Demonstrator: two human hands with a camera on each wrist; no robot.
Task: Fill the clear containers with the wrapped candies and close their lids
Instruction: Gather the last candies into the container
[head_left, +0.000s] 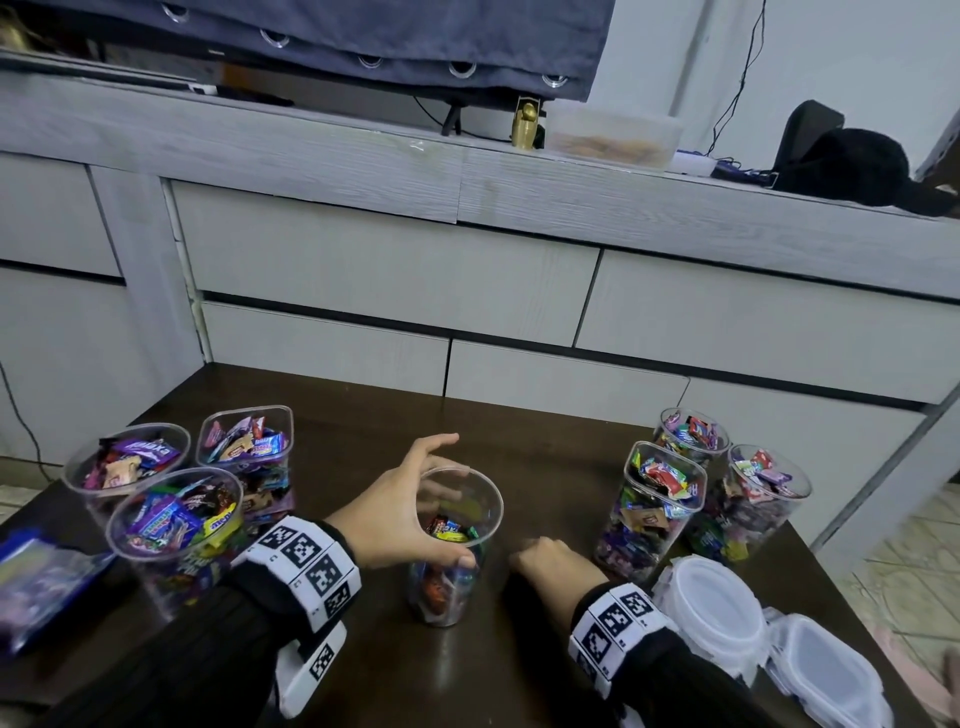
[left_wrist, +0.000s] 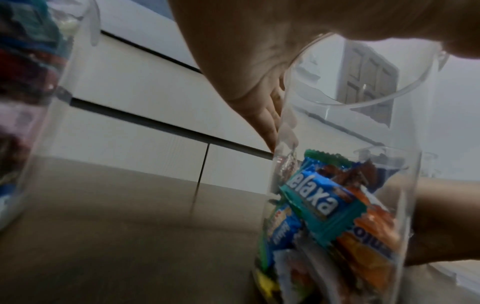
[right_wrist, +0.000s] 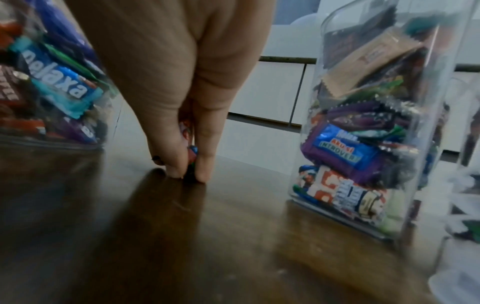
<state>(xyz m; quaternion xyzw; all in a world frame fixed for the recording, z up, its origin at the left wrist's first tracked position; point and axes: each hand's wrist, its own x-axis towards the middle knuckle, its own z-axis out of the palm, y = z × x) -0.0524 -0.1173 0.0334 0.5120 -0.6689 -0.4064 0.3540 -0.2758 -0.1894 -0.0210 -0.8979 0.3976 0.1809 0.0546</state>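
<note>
A round clear container (head_left: 453, 551), about half full of wrapped candies (left_wrist: 324, 205), stands at the middle of the dark table (head_left: 550, 452). My left hand (head_left: 441, 519) grips its top, thumb on the near rim and fingers round the far side. Just right of it, my right hand (head_left: 537, 558) points down at the table. In the right wrist view its fingertips (right_wrist: 176, 168) pinch a small wrapped candy (right_wrist: 191, 153) against the tabletop. The container's lid is off.
Three open filled containers (head_left: 174, 519) stand at the left, three more (head_left: 665, 493) at the right. White lids (head_left: 719, 608) are stacked at the near right corner. A candy bag (head_left: 41, 582) lies at the far left. Grey drawers stand behind the table.
</note>
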